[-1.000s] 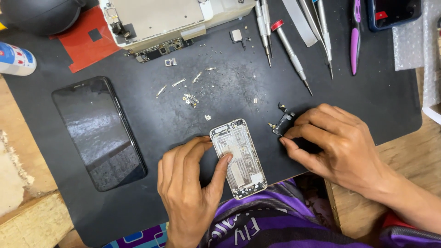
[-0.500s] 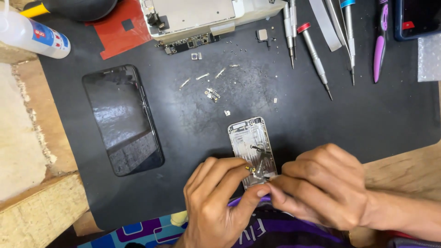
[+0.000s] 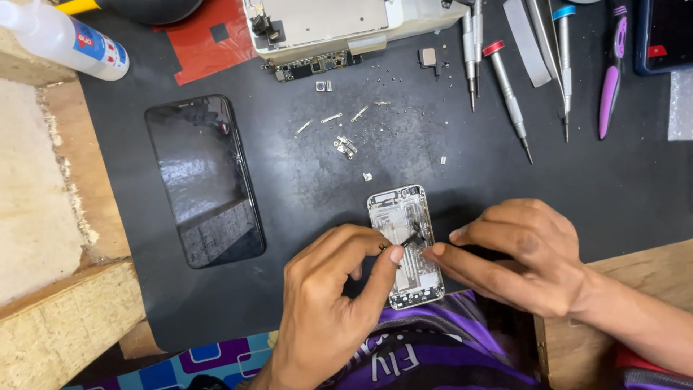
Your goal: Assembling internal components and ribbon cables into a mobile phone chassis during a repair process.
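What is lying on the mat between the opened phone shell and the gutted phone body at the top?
In the head view, small loose screws and metal brackets lie scattered on the black mat between phone shell and gutted phone body.

The phone shell (image 3: pixel 404 242) is a silver, emptied rear housing lying open side up on the black mat (image 3: pixel 592 188), at about 6 o'clock near the front edge. It lies flat, long axis running 12 to 6, tipped slightly toward 11. Bare metal and small fittings show inside. A small dark part (image 3: pixel 413 238) sits across its middle, pinched between fingertips.
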